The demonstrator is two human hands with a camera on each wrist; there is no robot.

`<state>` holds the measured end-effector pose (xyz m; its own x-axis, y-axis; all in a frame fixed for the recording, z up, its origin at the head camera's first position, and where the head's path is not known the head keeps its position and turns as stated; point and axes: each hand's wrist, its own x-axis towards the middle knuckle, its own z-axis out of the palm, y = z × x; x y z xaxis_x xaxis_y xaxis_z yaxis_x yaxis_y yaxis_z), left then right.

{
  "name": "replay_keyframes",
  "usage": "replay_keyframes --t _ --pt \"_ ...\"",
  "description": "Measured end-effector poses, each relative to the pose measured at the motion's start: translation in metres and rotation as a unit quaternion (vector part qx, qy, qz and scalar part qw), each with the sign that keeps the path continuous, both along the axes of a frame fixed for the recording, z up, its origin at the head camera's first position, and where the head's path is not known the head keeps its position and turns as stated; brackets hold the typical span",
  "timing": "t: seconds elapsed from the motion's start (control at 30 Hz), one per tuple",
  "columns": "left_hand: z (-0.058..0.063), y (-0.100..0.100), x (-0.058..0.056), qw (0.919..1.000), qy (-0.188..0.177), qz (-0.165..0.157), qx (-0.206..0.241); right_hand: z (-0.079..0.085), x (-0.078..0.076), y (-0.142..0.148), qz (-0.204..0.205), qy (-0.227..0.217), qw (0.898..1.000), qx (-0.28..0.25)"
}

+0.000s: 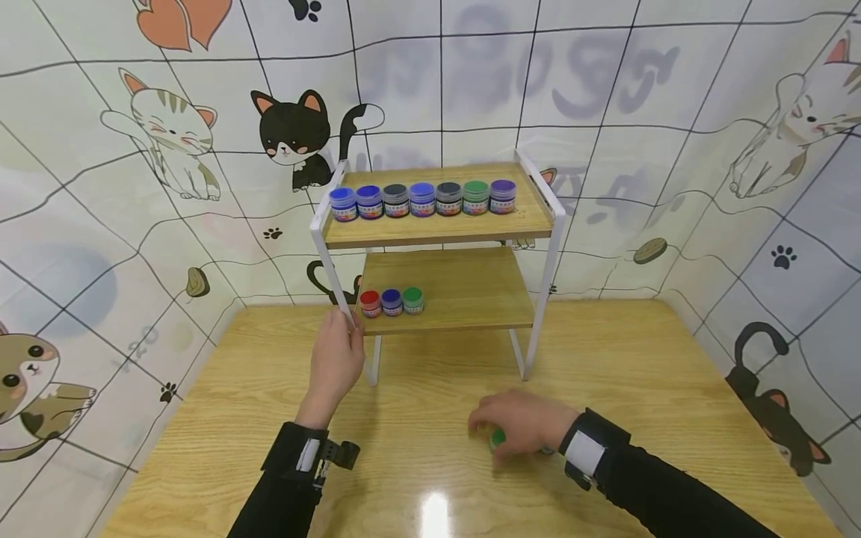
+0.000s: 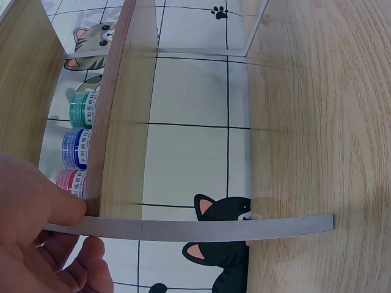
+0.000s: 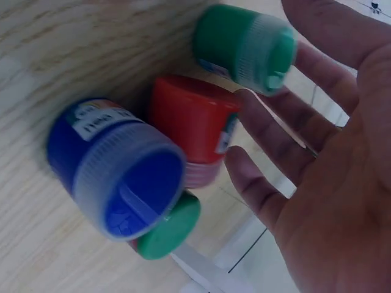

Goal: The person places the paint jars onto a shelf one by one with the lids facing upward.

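My left hand (image 1: 336, 355) grips the white metal frame (image 2: 195, 231) of a two-tier shelf at its left front post, thumb against the lower board's edge. My right hand (image 1: 525, 422) is low over the table, fingers spread and loosely bent around a green paint jar (image 3: 244, 49). In the right wrist view the thumb is close above that jar, and two fingertips reach a red paint jar (image 3: 195, 116). A blue paint jar (image 3: 116, 165) stands nearest that camera, with another green-lidded jar (image 3: 171, 229) partly hidden behind it.
Several blue, dark, green and purple jars (image 1: 422, 199) line the upper board (image 1: 538, 217). Red, blue and green jars (image 1: 392, 302) stand at the left of the lower board (image 1: 471, 291). Cat-printed cloth (image 1: 437, 97) surrounds the wooden table (image 1: 417, 418).
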<state>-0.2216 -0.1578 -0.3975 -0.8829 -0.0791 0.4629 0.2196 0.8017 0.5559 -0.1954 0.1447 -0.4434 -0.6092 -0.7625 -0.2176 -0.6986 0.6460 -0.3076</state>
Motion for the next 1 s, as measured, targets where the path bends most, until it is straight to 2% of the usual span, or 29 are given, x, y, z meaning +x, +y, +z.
replay_keyframes --t 0.13,0.53,0.67,0.87,1.0 --pt "-0.001 0.0 0.0 1.0 0.002 -0.004 0.001 -0.005 0.002 0.001 0.0 -0.009 1.0 0.012" --pt "0.0 0.0 0.001 1.0 0.002 -0.004 -0.001 -0.007 0.004 0.002 0.01 0.023 0.998 0.051" --pt "-0.001 0.0 0.001 0.9999 0.01 -0.002 -0.001 -0.011 0.002 0.003 0.005 0.016 0.999 0.033" --pt "-0.001 0.0 0.001 1.0 0.01 -0.002 -0.002 -0.013 -0.006 0.005 -0.015 -0.037 0.999 -0.021" --pt "0.0 0.0 0.001 1.0 0.008 -0.003 -0.002 -0.013 -0.009 0.006 -0.017 -0.053 0.997 -0.051"
